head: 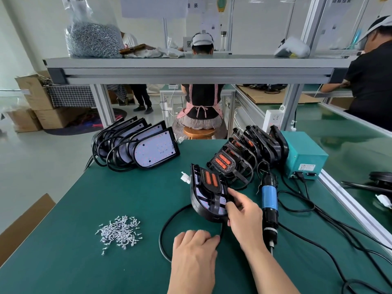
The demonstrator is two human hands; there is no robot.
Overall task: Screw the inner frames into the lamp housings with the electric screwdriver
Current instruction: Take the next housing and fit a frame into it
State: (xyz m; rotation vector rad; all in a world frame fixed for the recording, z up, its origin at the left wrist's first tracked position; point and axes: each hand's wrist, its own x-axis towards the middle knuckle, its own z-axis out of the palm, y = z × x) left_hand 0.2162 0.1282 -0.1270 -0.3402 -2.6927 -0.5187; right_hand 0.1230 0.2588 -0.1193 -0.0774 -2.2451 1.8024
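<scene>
A black lamp housing (198, 200) with an inner frame (212, 181) carrying orange strips stands tilted on the green table (84, 262). My right hand (244, 217) grips its right edge. My left hand (195, 247) rests knuckles-up on the mat, fingers curled, over the housing's black cable (167, 221). The electric screwdriver (269, 200), blue-bodied, lies on the table just right of my right hand. A pile of silver screws (119, 231) lies to the left.
A row of housings with white LED boards (156, 148) leans at the back left. Several housings with frames (244, 149) lean at the back right against a teal power box (303, 155). Cables trail right. A shelf (191, 68) overhead holds a bag of screws (93, 39). People work beyond.
</scene>
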